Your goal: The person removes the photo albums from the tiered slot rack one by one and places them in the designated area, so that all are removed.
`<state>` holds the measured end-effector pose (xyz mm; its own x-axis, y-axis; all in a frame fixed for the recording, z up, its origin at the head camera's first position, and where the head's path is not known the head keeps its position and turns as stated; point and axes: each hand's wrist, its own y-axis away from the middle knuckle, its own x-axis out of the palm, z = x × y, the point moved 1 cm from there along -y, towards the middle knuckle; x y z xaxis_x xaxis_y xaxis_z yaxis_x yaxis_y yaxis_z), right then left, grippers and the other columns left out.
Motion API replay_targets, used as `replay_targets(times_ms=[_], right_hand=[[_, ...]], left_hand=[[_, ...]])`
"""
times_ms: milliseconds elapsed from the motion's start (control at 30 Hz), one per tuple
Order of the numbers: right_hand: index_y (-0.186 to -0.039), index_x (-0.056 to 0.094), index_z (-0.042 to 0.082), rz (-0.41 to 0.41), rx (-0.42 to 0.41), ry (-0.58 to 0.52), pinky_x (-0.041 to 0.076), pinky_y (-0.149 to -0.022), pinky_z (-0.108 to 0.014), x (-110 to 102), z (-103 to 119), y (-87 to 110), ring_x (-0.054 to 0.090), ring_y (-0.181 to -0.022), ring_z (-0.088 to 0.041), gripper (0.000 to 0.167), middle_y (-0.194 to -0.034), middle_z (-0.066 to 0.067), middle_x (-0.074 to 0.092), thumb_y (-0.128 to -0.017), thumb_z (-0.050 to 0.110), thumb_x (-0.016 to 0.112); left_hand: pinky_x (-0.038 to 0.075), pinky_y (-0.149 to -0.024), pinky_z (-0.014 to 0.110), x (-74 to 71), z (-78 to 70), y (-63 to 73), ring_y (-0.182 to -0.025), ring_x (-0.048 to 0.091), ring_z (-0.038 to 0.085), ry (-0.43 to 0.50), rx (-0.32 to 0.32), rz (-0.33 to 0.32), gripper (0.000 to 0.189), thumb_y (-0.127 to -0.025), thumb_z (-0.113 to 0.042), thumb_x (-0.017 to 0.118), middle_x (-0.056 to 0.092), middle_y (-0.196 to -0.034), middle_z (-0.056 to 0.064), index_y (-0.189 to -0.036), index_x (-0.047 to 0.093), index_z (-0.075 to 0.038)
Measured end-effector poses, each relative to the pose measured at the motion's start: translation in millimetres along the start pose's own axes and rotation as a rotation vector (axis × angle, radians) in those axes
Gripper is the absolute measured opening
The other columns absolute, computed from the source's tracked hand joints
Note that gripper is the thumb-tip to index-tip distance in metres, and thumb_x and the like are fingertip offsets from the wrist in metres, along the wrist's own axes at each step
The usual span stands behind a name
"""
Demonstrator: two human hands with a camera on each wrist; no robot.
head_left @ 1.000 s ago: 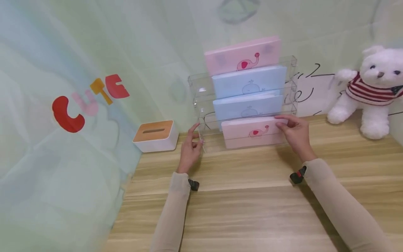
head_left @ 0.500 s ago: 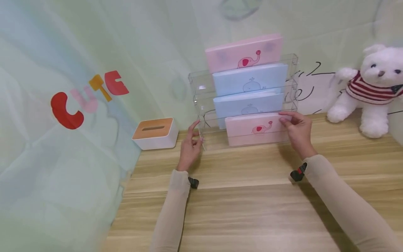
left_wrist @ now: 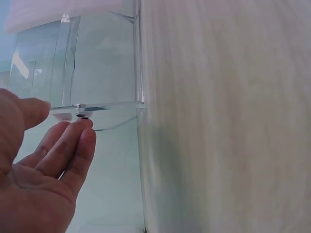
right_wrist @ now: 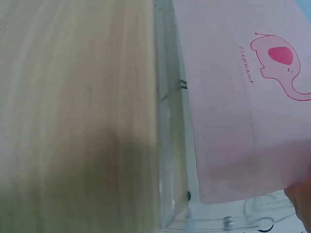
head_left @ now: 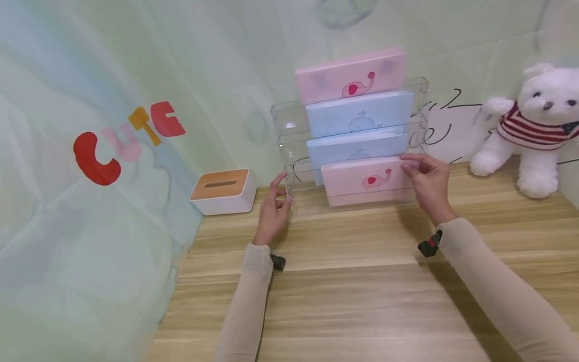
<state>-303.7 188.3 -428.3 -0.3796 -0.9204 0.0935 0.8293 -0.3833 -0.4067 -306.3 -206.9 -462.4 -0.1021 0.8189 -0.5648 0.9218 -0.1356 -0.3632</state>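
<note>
A clear tiered rack (head_left: 289,124) stands against the back wall, with booklets upright in its tiers. In its front tier is a pink booklet (head_left: 362,183) with an elephant drawing. My right hand (head_left: 429,183) pinches this booklet by its upper right corner. In the right wrist view the booklet's lower edge shows above the tier's floor, and only a bit of the hand appears at the right edge. At the rack's front left side, my left hand (head_left: 273,211) holds the clear side panel (left_wrist: 107,106), thumb on one face and fingers on the other.
Behind stand two blue whale booklets (head_left: 357,114) and another pink booklet (head_left: 334,83), one per tier. A white tissue box (head_left: 228,203) with a wooden lid sits left of the rack. A white teddy bear (head_left: 538,166) sits at the right. The wooden table (head_left: 348,311) extends in front.
My right hand has shifted the front pink booklet slightly right, then raised it a little in its tier. My left hand has kept its hold on the rack's side.
</note>
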Motion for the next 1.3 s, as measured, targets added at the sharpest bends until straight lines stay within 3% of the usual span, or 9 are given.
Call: replay_targets(times_ms=[200,333,467,667,900,1133,1300], right_hand=[[-0.098,0.087,0.007,-0.022,-0.036,-0.081,0.042,-0.061,-0.014,3,9,-5.0,0.064,-0.073,-0.001,0.019,-0.091,0.007,0.084,-0.091,-0.009,0.079],[-0.097,0.087,0.007,-0.027,-0.050,-0.103,0.035,-0.057,-0.016,4,11,-5.8,0.058,-0.070,-0.002,0.020,-0.090,0.008,0.083,-0.090,-0.010,0.078],[-0.095,0.087,0.007,-0.037,-0.051,-0.127,0.035,-0.056,-0.016,5,14,-5.9,0.059,-0.068,-0.001,0.021,-0.088,0.010,0.083,-0.090,-0.012,0.078],[-0.098,0.084,-0.003,-0.046,-0.059,-0.156,0.034,-0.054,-0.015,7,22,-5.8,0.054,-0.062,-0.001,0.015,-0.081,0.015,0.080,-0.090,-0.014,0.077],[-0.097,0.084,-0.003,-0.060,-0.076,-0.197,0.045,-0.060,-0.013,8,35,-2.5,0.066,-0.070,0.000,0.017,-0.081,0.012,0.082,-0.088,-0.016,0.077],[-0.103,0.084,-0.002,-0.039,-0.045,-0.171,0.048,-0.065,-0.015,3,50,0.4,0.067,-0.075,-0.004,0.014,-0.089,0.006,0.084,-0.089,-0.004,0.083],[-0.102,0.084,-0.003,-0.030,-0.010,-0.204,0.050,-0.064,-0.015,1,53,4.5,0.066,-0.070,-0.005,0.014,-0.082,0.007,0.081,-0.089,-0.008,0.080]], left_hand=[[0.063,-0.079,0.045,-0.8,-1.6,-0.7,-0.092,0.082,0.039,0.009,0.015,0.002,0.075,-0.106,-0.005,0.063,0.069,-0.129,0.026,-0.165,0.033,-0.040],[0.062,-0.078,0.045,-1.2,-2.5,-0.9,-0.092,0.082,0.039,0.004,0.014,-0.002,0.076,-0.105,-0.004,0.064,0.069,-0.129,0.026,-0.165,0.033,-0.039],[0.062,-0.078,0.044,-0.9,-2.2,-1.2,-0.092,0.082,0.039,-0.008,0.010,-0.003,0.075,-0.105,-0.005,0.064,0.069,-0.130,0.025,-0.165,0.033,-0.039],[0.061,-0.076,0.041,-1.7,-2.3,-0.6,-0.091,0.082,0.039,-0.003,0.012,-0.007,0.075,-0.106,-0.005,0.064,0.069,-0.130,0.025,-0.165,0.033,-0.040],[0.055,-0.067,0.029,-2.1,-1.1,1.2,-0.084,0.081,0.039,0.005,0.014,0.000,0.075,-0.106,-0.004,0.063,0.069,-0.130,0.026,-0.165,0.034,-0.039],[0.058,-0.070,0.034,-2.4,-2.3,2.2,-0.090,0.082,0.040,0.009,0.021,-0.005,0.075,-0.105,-0.003,0.063,0.070,-0.128,0.026,-0.165,0.034,-0.039],[0.057,-0.069,0.034,-1.8,-1.7,1.7,-0.091,0.082,0.040,0.004,0.027,-0.001,0.076,-0.105,-0.004,0.064,0.069,-0.129,0.026,-0.165,0.033,-0.039]])
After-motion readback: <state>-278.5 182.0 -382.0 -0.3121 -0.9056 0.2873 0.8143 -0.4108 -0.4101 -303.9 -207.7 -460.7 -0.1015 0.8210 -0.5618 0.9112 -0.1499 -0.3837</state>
